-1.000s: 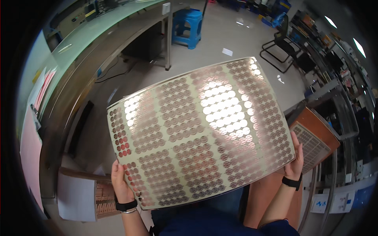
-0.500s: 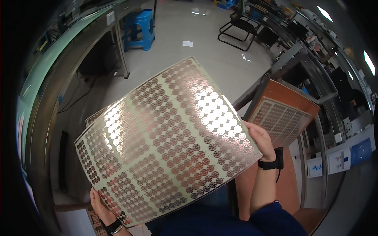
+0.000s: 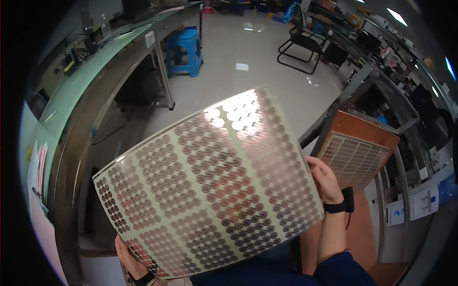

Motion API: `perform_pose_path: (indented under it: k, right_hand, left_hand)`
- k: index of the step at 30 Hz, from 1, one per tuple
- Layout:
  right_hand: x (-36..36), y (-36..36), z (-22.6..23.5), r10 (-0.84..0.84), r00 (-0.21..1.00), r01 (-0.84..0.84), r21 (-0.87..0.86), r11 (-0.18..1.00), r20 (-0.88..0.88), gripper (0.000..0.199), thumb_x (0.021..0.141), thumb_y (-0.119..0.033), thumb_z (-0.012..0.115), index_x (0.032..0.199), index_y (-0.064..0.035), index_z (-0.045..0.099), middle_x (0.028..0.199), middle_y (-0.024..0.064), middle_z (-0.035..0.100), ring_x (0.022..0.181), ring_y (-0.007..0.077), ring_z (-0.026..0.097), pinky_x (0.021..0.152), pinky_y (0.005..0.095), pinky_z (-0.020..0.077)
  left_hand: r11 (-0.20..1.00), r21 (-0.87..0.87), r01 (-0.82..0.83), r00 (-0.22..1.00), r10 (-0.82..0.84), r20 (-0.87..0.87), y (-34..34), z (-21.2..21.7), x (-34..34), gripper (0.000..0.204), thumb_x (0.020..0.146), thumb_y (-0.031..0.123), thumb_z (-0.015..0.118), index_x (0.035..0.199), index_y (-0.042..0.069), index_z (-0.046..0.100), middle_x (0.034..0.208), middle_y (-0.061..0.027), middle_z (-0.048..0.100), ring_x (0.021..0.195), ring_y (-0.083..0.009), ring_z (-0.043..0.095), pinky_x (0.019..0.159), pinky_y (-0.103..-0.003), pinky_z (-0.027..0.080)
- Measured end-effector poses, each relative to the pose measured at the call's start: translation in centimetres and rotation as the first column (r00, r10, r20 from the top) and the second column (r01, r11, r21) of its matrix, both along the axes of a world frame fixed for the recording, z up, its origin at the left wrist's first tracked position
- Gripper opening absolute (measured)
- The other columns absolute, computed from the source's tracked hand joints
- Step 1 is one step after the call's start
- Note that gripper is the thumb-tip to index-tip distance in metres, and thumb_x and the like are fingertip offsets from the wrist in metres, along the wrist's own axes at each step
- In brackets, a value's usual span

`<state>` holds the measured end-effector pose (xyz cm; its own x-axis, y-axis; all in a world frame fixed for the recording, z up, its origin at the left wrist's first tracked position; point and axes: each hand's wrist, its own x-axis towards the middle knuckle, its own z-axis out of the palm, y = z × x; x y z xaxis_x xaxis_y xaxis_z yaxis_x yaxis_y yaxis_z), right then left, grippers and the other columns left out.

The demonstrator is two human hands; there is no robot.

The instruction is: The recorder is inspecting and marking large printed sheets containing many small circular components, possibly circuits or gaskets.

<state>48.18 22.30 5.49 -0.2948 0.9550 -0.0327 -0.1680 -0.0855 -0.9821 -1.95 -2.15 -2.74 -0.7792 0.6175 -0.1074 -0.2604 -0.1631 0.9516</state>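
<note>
Holding a large pale sheet (image 3: 164,217) of round metallic patterns tilted across the middle of the frame, the person pinches its left edge with the left hand (image 3: 132,262) at the lower left, and its right edge with the right hand (image 3: 327,185), right of centre; fingers behind the sheet cannot be seen. It is up in both hands, not yet set down. At right, a similar sheet (image 3: 355,159) already lies on a brown board (image 3: 378,135).
</note>
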Motion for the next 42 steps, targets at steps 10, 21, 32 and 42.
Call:
perform_pose_path:
  k: [10,21,32,42]
  right_hand:
    - [-0.1,4.6,1.2,-0.156,0.920,0.223,0.150,0.963,-0.360,0.021,0.098,-0.022,0.056,0.116,-0.0114,0.058,0.123,0.0045,0.060,0.116,0.0150,0.056,0.100,0.0366,0.0464]
    - [-3.5,3.1,1.4,-0.044,0.751,-0.282,-0.381,0.881,-0.659,0.033,0.101,-0.030,0.047,0.120,-0.0064,0.059,0.124,0.0079,0.062,0.108,0.0177,0.063,0.093,0.0378,0.0527]
    - [-3.9,1.3,-6.2,0.005,0.912,-0.106,-0.222,0.969,-0.410,0.035,0.102,-0.019,0.042,0.132,-0.0010,0.048,0.125,0.0111,0.061,0.105,0.0187,0.063,0.089,0.0314,0.0511]
    - [-8.2,-4.5,-7.3,0.062,0.779,-0.290,-0.272,0.917,-0.623,0.069,0.091,-0.003,0.059,0.149,-0.0059,0.021,0.148,0.0154,0.037,0.134,0.0346,0.040,0.107,0.0553,0.0383]
  left_hand:
    - [0.939,0.270,0.212,0.914,-0.092,-0.396,0.4,2.5,-2.3,0.018,0.099,0.021,0.051,0.114,0.012,0.053,0.137,-0.0073,0.050,0.128,-0.0226,0.048,0.103,-0.046,0.046]
    - [0.881,0.469,-0.060,0.877,-0.177,0.446,4.9,6.2,4.5,0.033,0.101,0.015,0.043,0.133,0.007,0.044,0.133,-0.0146,0.053,0.116,-0.0234,0.058,0.100,-0.040,0.051]
    - [0.828,0.466,0.312,0.942,-0.333,-0.039,4.8,3.7,6.5,0.056,0.103,0.042,0.032,0.144,0.004,0.035,0.146,-0.0155,0.042,0.135,-0.0295,0.041,0.116,-0.048,0.027]
    - [0.813,0.523,0.255,0.768,-0.499,0.402,6.4,5.3,12.0,0.064,0.092,0.007,0.062,0.146,0.009,0.029,0.140,-0.0099,0.047,0.126,-0.0243,0.049,0.106,-0.046,0.041]
